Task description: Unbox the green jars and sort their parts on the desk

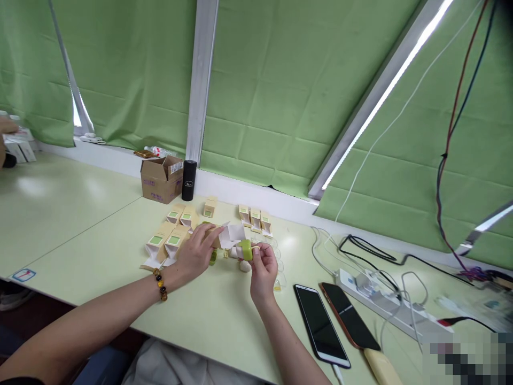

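My left hand (pixel 198 251), with a bead bracelet on the wrist, has its fingers closed on an open small carton (pixel 228 235) with white flaps. My right hand (pixel 262 267) pinches a small green bottle (pixel 246 249) right beside the carton's open end. Several small tan boxes with green labels (pixel 173 240) lie on the pale green table (pixel 80 214) behind and left of my hands. A few more small green and white items (pixel 213 257) lie under my hands.
A brown cardboard box (pixel 160 179) and a black cylinder (pixel 188 181) stand near the window sill. Two phones (pixel 320 323) lie to the right, next to a power strip (pixel 385 305) with tangled cables. Another person's hand (pixel 6 128) shows at the far left.
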### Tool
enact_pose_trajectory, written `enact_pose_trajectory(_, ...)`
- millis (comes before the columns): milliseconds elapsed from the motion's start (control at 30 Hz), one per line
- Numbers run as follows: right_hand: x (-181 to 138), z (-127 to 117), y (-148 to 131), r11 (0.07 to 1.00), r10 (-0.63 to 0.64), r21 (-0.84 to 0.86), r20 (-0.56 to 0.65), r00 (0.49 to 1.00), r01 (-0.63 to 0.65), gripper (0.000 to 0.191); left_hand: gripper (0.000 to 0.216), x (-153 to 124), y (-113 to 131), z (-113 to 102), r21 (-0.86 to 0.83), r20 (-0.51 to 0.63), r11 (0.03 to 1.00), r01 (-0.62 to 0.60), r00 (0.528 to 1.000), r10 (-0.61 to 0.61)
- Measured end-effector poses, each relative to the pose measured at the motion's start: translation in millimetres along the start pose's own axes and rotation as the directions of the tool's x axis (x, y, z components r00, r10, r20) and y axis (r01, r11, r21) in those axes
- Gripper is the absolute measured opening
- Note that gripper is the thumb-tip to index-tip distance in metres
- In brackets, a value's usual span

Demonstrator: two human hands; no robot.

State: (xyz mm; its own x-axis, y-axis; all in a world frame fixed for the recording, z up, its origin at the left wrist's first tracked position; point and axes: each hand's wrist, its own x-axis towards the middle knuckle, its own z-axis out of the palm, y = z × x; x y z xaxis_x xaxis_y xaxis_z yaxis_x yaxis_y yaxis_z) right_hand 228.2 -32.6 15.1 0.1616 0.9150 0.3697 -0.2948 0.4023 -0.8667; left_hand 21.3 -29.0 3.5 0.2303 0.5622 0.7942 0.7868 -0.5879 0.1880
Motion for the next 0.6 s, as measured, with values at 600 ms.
enact_pose_trajectory(600,-19,11,-17,0.977,0.205,-0.166,0.544,0.813,-0.135,0.044,0.067,-4,2,3,0.130,-0.026,0.962,-0.242,0.969,0.247)
